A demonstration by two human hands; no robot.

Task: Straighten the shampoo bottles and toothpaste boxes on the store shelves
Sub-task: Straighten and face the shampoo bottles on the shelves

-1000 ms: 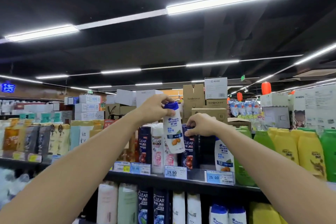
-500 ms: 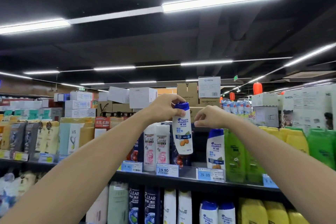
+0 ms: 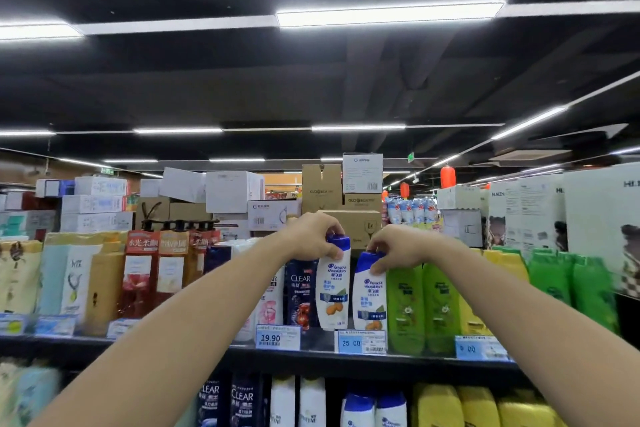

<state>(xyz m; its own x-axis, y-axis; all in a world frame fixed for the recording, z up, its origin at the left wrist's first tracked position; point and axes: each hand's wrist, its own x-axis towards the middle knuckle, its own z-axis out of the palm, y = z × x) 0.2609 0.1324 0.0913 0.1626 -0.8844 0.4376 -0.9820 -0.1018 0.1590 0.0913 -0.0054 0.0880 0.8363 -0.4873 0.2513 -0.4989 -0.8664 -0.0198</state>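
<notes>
Two white shampoo bottles with blue caps stand side by side on the top shelf. My left hand grips the blue cap of the left bottle, which rests upright on the shelf. My right hand pinches the cap of the right bottle, also upright and close against the first. A dark Clear bottle stands just left of them.
Green bottles and yellow ones fill the shelf to the right; red pump bottles and pale packs stand to the left. Price tags line the shelf edge. More bottles sit on the shelf below. Cardboard boxes are stacked behind.
My left hand lowered its bottle onto the shelf next to the other white bottle. My right hand moved down onto that second bottle's cap. The view shifted right.
</notes>
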